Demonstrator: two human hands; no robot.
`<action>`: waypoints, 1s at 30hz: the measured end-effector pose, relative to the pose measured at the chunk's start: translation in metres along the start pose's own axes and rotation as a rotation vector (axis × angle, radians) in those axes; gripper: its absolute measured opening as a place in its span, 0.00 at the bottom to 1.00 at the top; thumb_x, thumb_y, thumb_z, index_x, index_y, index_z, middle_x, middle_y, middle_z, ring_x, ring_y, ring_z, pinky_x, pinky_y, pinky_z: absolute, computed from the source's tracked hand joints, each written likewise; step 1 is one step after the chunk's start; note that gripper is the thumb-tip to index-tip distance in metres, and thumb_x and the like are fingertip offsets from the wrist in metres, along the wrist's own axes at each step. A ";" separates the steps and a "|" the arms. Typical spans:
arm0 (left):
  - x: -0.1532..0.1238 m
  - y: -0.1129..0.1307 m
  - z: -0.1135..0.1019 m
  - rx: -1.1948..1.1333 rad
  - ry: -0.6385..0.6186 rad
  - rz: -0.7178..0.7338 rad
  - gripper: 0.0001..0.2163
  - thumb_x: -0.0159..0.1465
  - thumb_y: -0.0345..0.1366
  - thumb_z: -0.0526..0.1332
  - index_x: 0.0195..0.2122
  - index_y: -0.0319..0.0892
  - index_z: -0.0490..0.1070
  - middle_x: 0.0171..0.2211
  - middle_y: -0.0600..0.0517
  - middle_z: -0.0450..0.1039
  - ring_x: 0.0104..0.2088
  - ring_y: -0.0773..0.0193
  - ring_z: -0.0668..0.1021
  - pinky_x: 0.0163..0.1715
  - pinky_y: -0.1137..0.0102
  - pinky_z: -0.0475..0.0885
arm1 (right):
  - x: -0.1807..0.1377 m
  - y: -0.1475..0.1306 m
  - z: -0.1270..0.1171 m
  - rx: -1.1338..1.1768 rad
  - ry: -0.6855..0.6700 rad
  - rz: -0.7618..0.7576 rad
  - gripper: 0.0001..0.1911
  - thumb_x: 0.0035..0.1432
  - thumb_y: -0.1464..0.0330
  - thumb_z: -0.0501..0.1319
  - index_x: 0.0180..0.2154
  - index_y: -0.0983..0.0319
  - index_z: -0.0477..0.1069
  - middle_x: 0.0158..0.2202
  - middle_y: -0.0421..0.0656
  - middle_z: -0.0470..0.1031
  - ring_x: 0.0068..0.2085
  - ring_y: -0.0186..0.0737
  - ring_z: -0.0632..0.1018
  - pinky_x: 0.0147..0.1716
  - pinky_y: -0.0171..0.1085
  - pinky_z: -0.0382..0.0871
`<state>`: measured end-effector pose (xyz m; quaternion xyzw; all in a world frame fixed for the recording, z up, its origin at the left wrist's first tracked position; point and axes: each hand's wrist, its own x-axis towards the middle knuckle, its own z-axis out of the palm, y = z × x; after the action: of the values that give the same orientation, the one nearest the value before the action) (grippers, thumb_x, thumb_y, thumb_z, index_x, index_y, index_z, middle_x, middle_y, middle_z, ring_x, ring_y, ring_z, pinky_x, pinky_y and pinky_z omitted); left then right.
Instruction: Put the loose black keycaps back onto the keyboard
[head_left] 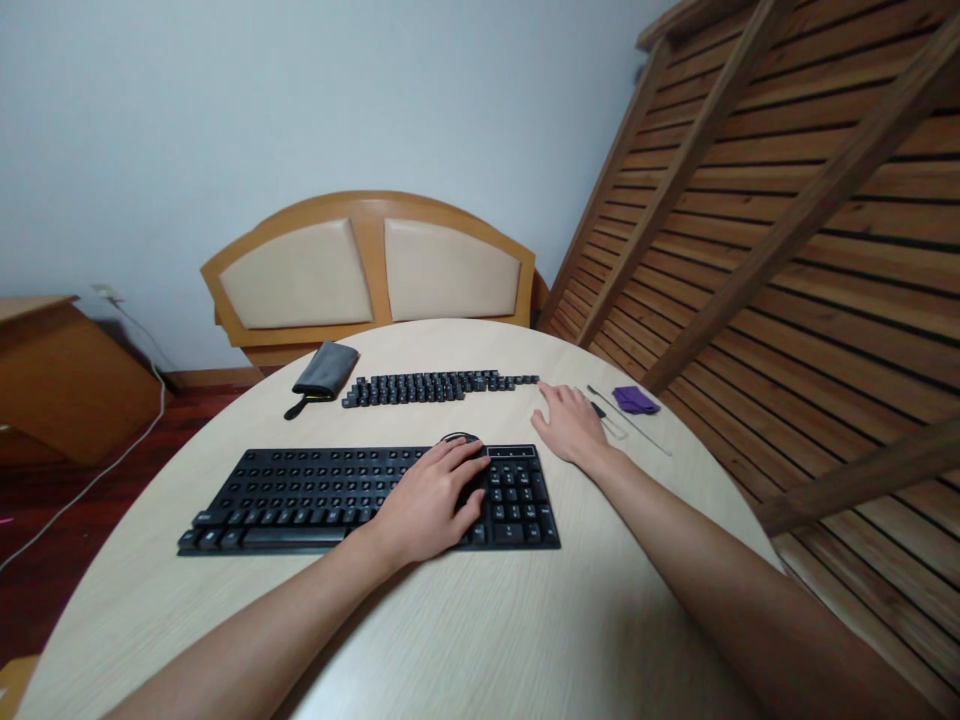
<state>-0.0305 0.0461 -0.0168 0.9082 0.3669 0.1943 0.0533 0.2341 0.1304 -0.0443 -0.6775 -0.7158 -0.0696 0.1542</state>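
Room: a pale wall fills the upper left of the frame, a headboard (367,260) with cream panels stands at centre, and wooden slats (787,230) slant down the right.
Bench: my round bench (487,640) spreads across the lower frame.
Keyboard: the black keyboard (255,490) lies left of centre, below the loose keycaps.
Bare switches: the main block's upper rows have no caps.
Seated caps: the lowest two rows and the number pad (517,495) have theirs, so I judge the board roughly half stripped.
Loose keycaps: a long bank of keycaps (412,388) sits in rows mid-frame, thinning rightward.
Left hand (431,500): palm down over the keyboard's right part, grip loosely spread; I cannot tell what lies underneath.
Right hand (571,422): grip open, nothing visible in it, index fingertip at the bank's right end; contact is unclear.
Right of centre: a wire keycap puller (613,428), a thin rod (634,424) and a purple cloth (636,400).
Left of the bank: a grey pouch (327,370).
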 end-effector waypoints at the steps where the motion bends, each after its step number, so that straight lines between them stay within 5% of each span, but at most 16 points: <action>1: 0.000 0.000 0.000 0.000 0.000 -0.001 0.19 0.69 0.36 0.57 0.59 0.38 0.71 0.62 0.43 0.69 0.63 0.50 0.69 0.64 0.51 0.65 | 0.004 -0.001 0.000 -0.023 -0.006 0.009 0.28 0.65 0.63 0.54 0.64 0.65 0.61 0.54 0.56 0.72 0.54 0.57 0.70 0.54 0.49 0.62; 13: 0.000 -0.001 -0.001 -0.010 0.000 0.001 0.18 0.68 0.36 0.57 0.59 0.38 0.71 0.62 0.43 0.69 0.63 0.50 0.70 0.64 0.50 0.64 | 0.013 -0.013 0.001 -0.152 0.005 0.106 0.21 0.67 0.64 0.52 0.58 0.64 0.65 0.50 0.56 0.72 0.51 0.57 0.70 0.47 0.47 0.64; 20: 0.001 0.000 -0.001 0.002 -0.011 0.001 0.18 0.68 0.35 0.57 0.58 0.39 0.71 0.62 0.43 0.69 0.62 0.51 0.70 0.64 0.51 0.65 | -0.019 -0.017 -0.013 -0.155 -0.036 0.008 0.15 0.68 0.71 0.52 0.52 0.69 0.68 0.47 0.58 0.75 0.51 0.56 0.73 0.47 0.45 0.65; 30: 0.000 -0.001 -0.002 -0.033 0.003 -0.005 0.17 0.68 0.34 0.57 0.57 0.39 0.71 0.60 0.43 0.70 0.60 0.51 0.72 0.62 0.51 0.68 | -0.037 -0.004 -0.042 0.032 -0.094 -0.104 0.08 0.66 0.67 0.60 0.45 0.60 0.74 0.44 0.45 0.80 0.46 0.47 0.79 0.41 0.40 0.70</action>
<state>-0.0319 0.0469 -0.0148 0.9058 0.3662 0.2017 0.0680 0.2367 0.0823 -0.0155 -0.6395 -0.7574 -0.0339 0.1273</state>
